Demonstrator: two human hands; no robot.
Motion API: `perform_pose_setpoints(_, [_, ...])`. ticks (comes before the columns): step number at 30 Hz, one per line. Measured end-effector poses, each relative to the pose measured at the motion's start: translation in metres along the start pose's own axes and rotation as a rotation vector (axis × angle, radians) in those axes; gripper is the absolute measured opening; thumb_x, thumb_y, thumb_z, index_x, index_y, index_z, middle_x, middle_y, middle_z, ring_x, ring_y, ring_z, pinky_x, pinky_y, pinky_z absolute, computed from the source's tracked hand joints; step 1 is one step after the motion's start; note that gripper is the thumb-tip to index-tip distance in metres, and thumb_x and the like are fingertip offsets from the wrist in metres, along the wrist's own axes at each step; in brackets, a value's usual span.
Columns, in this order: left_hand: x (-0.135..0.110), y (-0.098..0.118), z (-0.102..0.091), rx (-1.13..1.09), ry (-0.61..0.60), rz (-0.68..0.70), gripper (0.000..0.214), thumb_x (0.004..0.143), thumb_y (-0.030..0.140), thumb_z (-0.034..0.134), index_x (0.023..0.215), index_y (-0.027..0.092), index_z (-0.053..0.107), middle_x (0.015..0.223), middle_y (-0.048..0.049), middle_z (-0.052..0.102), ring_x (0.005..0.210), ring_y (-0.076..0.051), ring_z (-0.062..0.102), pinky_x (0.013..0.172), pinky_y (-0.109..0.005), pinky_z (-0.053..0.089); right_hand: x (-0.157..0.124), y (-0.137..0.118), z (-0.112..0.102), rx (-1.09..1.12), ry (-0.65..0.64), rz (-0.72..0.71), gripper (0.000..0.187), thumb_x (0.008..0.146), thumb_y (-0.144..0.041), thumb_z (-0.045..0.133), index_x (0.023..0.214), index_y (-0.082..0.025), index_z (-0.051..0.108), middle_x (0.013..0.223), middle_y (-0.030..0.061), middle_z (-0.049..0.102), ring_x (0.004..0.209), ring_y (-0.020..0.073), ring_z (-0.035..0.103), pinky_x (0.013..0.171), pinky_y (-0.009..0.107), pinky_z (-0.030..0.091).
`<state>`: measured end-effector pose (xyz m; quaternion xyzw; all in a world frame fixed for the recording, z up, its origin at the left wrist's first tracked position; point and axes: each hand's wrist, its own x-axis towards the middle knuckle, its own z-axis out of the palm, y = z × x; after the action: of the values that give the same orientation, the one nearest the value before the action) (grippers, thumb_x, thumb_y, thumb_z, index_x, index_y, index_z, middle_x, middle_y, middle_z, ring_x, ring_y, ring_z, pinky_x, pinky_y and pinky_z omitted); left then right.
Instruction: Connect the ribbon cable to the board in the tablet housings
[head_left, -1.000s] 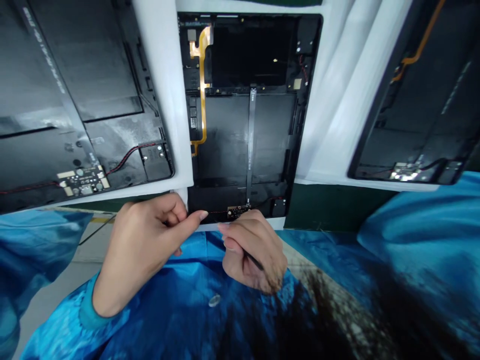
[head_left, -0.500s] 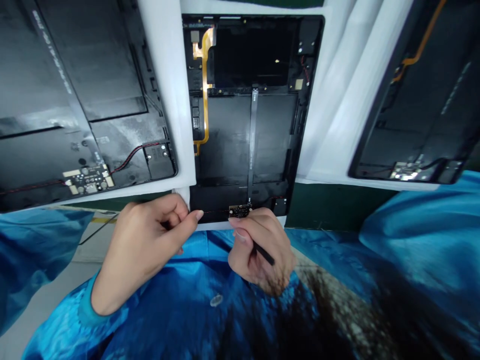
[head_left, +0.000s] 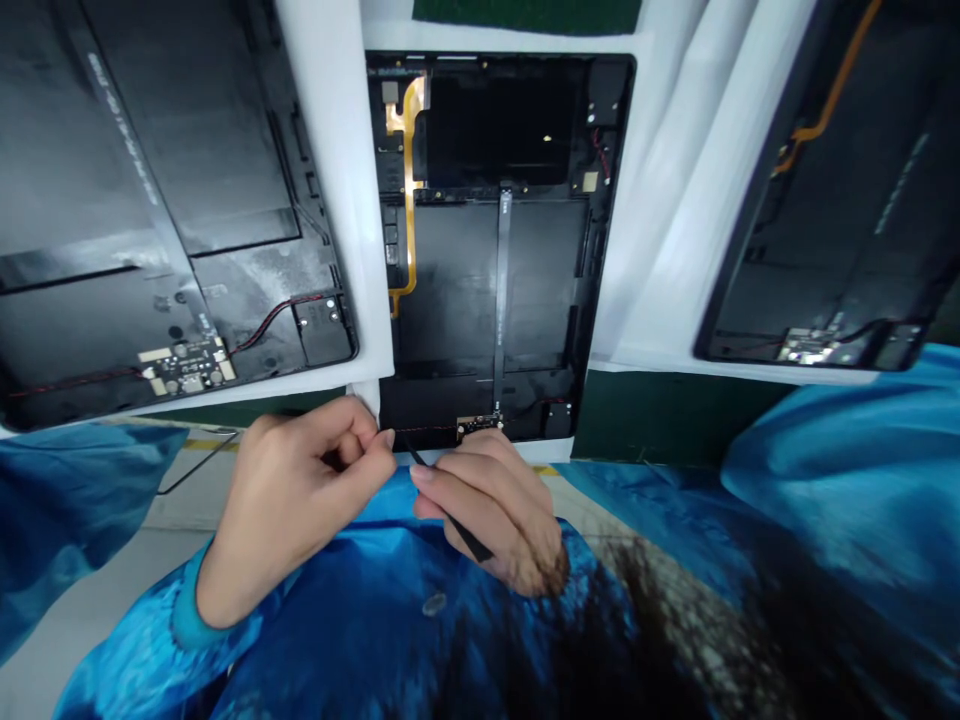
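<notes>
An opened tablet [head_left: 495, 290] lies in front of me on white foam, with a black battery area, an orange flex cable and a thin black ribbon running down to a small board near its bottom edge. My left hand [head_left: 300, 490] is closed in a pinch at the tablet's lower left corner, on the foam edge. My right hand [head_left: 487, 500] is closed round a thin black tool [head_left: 450, 505]. The tool's tip points up-left toward the tablet's bottom edge, close to my left fingertips.
A second opened tablet [head_left: 150, 230] lies at the left and a third [head_left: 847, 200] at the right, each on white foam [head_left: 660, 250]. Blue sleeves and a blue garment fill the bottom of the view. A green surface [head_left: 645, 425] shows under the foam.
My right hand has shifted left and turned the black tool, whose tip now points toward my left fingertips. My left hand stays pinched at the tablet's corner.
</notes>
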<state>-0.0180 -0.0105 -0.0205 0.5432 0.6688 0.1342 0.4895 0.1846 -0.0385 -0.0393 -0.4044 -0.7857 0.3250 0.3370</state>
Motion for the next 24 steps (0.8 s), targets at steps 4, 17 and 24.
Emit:
perform_pose_setpoints(4, [0.000,-0.001,0.001,-0.011,-0.003,-0.001,0.026,0.081,0.038,0.057,0.062,0.020,0.058,0.045,0.0102,0.050,0.039,-0.003,0.046,0.043,-0.013,0.034,0.003,0.001,0.002,-0.003,0.010,0.004,0.049,0.079,-0.007,0.072,0.127,-0.013,0.061,0.097,0.0056,0.075,0.087,0.0199,0.068,0.071,0.039,0.061])
perform_pose_setpoints(17, [-0.005,-0.012,-0.006,0.014,-0.067,0.090,0.020,0.090,0.032,0.055,0.075,0.022,0.061,0.050,0.0105,0.050,0.043,-0.004,0.047,0.049,-0.012,0.039,0.009,0.005,0.015,-0.035,0.119,0.000,0.030,0.082,-0.011,0.071,0.112,-0.013,0.068,0.088,0.0043,0.073,0.077,0.0167,0.066,0.064,0.033,0.056])
perform_pose_setpoints(24, [-0.002,-0.009,0.000,0.047,0.013,0.118,0.025,0.090,0.035,0.057,0.070,0.020,0.059,0.045,0.0115,0.047,0.039,-0.002,0.041,0.045,-0.012,0.034,0.009,0.001,0.010,0.003,0.080,0.043,0.026,0.088,-0.015,0.066,0.114,-0.014,0.066,0.090,0.0042,0.072,0.079,0.0154,0.064,0.066,0.034,0.056])
